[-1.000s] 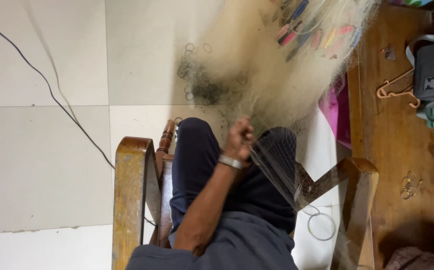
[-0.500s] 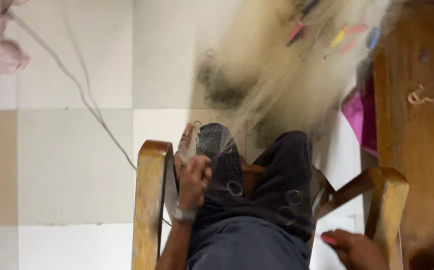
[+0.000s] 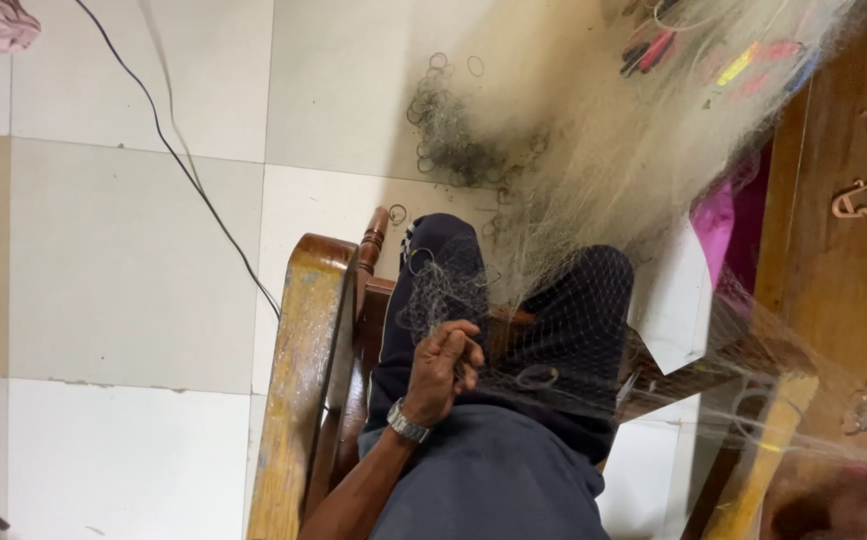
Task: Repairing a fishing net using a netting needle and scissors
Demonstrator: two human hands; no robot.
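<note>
While net (image 3: pixel 553 300) drapes over our knees, left hand (image 3: pixel 443 365) pinches mesh, grip closed; net runs forward-right; right hand unseen.

tiled floor (image 3: pixel 133 260) | black cable (image 3: pixel 193 180) | ring pile (image 3: pixel 448 130) | chair (image 3: pixel 298 380)

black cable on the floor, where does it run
In the head view the black cable runs from the top left edge diagonally down across the floor tiles to the wooden chair's left armrest, left of the hand gripping the net.
</note>
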